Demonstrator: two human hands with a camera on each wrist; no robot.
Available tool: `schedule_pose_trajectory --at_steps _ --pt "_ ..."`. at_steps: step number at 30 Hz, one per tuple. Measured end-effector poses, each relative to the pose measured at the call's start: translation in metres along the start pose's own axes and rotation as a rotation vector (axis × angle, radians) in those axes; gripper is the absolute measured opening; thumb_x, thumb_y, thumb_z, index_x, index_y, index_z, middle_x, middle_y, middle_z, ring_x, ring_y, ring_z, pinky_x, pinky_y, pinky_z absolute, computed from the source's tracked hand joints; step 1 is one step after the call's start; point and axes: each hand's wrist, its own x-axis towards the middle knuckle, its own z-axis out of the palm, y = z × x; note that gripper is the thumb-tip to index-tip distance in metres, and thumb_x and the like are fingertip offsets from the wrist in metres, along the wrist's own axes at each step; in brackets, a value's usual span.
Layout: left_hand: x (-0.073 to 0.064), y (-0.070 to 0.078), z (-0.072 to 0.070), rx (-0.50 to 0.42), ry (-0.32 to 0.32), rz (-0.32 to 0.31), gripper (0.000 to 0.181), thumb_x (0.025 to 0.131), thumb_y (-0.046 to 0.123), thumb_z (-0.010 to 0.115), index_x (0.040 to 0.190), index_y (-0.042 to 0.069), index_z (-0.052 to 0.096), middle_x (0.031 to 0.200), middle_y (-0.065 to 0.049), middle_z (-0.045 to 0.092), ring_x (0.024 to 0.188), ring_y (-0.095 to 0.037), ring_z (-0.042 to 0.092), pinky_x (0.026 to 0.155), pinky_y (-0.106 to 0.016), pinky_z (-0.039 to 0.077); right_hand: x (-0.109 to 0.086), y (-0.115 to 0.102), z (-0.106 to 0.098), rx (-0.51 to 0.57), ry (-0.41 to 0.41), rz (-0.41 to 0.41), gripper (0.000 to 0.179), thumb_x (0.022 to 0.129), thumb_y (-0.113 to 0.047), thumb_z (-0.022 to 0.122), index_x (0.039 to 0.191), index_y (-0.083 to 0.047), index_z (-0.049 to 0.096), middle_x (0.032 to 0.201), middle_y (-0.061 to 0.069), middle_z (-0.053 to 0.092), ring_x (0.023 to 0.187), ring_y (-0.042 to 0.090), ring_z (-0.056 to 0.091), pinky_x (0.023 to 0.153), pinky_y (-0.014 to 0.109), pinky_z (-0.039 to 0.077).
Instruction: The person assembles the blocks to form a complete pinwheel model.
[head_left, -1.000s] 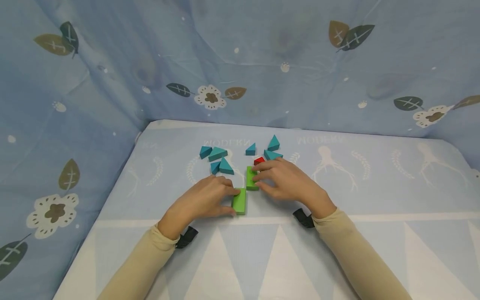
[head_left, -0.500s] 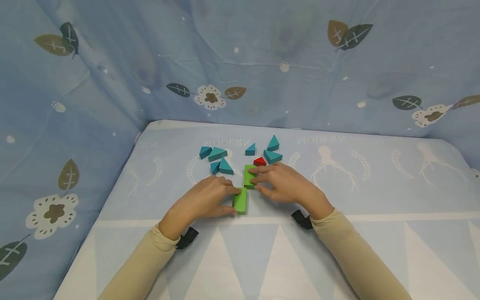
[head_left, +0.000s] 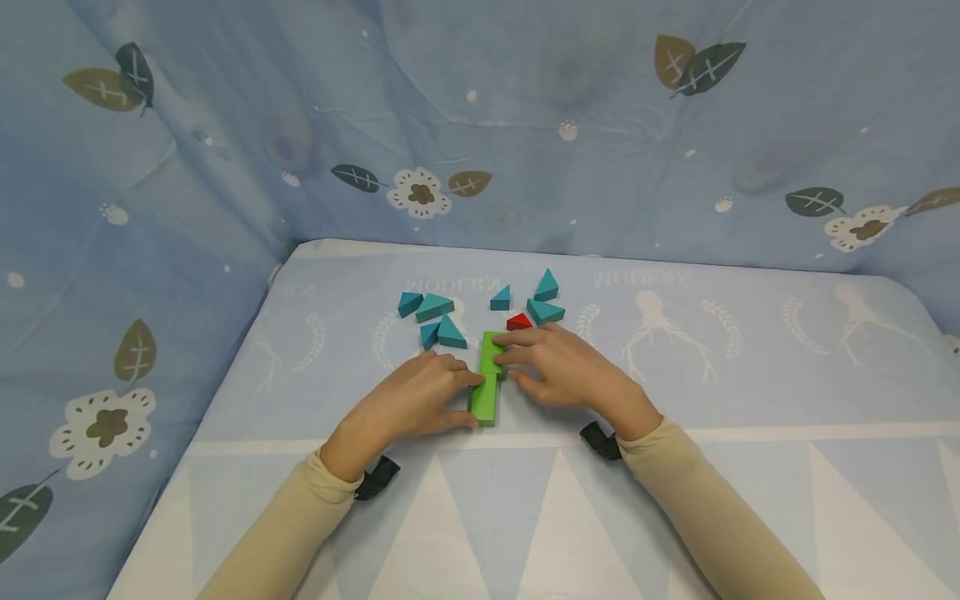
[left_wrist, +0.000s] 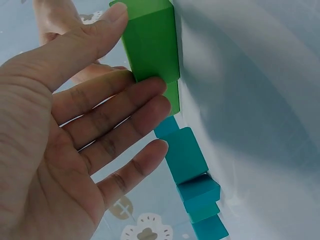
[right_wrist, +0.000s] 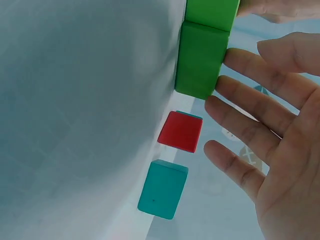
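Two green rectangular blocks lie end to end on the tabletop in the head view, the far block (head_left: 490, 352) slightly left of the near block (head_left: 485, 404). My left hand (head_left: 405, 400) rests at the near block's left side. Its thumb is by the near end and its index finger by the far end. In the left wrist view its fingers (left_wrist: 127, 107) are fairly straight. My right hand (head_left: 558, 367) touches the far block's right side with extended fingertips. The right wrist view shows those fingers (right_wrist: 255, 105) spread, the thumb apart from the block.
A red triangular block (head_left: 518, 322) lies just beyond the far green block. Behind it are a teal triangle (head_left: 545, 312) and other teal blocks. Several teal triangles (head_left: 435, 308) sit to the left. A patterned blue cloth (head_left: 480, 125) hangs behind the table.
The far green block has slid left under my right fingers. The near one has shifted slightly right with my left hand, bringing the two nearly into line.
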Motion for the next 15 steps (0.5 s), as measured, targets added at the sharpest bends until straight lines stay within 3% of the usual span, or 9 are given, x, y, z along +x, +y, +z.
schedule_pose_trajectory --at_steps 15 --pt "0.0009 0.0009 0.0005 0.045 0.014 0.032 0.050 0.080 0.042 0.080 0.118 0.011 0.072 0.109 -0.005 0.071 0.102 -0.021 0.066 0.091 -0.039 0.052 0.0014 -0.0008 -0.0003 0.013 -0.026 0.010 0.032 0.094 -0.020 0.060 0.124 -0.016 0.069 0.145 0.002 0.054 0.134 0.022 0.050 0.111 0.050 0.040"
